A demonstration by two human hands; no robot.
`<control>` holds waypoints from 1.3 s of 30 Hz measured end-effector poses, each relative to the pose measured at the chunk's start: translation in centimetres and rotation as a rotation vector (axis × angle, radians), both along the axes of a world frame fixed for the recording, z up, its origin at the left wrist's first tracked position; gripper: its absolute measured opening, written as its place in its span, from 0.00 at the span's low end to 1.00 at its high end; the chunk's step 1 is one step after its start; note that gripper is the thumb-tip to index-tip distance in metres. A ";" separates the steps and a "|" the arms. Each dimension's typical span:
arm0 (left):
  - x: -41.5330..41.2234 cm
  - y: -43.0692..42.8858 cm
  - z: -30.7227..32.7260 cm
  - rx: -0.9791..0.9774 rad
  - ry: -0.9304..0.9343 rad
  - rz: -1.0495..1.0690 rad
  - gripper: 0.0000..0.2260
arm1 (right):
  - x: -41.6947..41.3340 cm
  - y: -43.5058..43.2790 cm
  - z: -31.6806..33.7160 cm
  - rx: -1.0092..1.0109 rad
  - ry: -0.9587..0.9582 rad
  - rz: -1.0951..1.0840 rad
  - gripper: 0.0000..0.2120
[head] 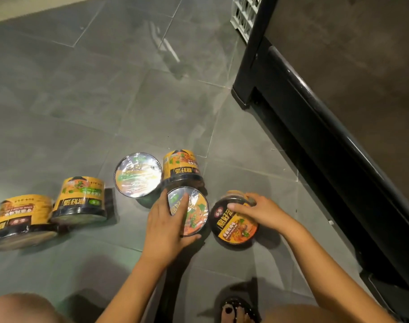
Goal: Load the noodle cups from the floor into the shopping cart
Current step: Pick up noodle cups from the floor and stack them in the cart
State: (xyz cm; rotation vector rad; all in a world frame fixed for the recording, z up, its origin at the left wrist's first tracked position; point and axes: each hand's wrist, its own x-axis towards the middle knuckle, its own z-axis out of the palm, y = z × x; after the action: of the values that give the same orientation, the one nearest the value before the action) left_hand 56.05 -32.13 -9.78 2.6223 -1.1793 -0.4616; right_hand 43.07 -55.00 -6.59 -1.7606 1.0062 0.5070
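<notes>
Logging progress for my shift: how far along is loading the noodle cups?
Done: nothing visible; all six cups in view are down on the floor. In hand: the left hand grips the lid-up cup, and the right hand grips the tilted cup beside it. Left: loading both, then the four other cups.

1. Upper left and middle of the frame: bare floor tiles, tons of room to swing a hand through.
2. Right side: a black fixture runs diagonally down to the lower right, basically a wall.
3. Lower middle: four noodle cups bunched close, barely any gaps.
4. Lower left: two more cups side by side, with open floor below them.
</notes>
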 end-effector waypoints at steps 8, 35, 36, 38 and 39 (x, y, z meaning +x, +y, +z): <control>-0.8 -1.6 0.3 -0.010 0.005 0.140 0.49 | -0.5 0.6 -0.8 -0.160 -0.070 -0.303 0.24; -1.2 -0.8 16.8 -0.013 0.109 0.173 0.47 | -3.7 4.6 14.4 -0.615 0.177 0.105 0.60; -1.4 -0.6 19.8 -0.010 0.117 0.176 0.47 | -3.9 4.6 17.2 -0.602 0.186 0.106 0.59; -1.9 0.0 25.9 0.016 0.136 0.165 0.48 | -4.5 4.8 23.1 -0.564 0.219 0.110 0.59; -2.2 0.4 29.0 0.037 0.144 0.153 0.47 | -4.9 5.0 26.1 -0.538 0.239 0.111 0.59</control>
State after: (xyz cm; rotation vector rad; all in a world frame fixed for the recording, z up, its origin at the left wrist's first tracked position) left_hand 53.81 -31.78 19.24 2.6344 -0.9275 -0.6342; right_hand 38.18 -50.01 19.52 -2.2804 1.3033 0.5608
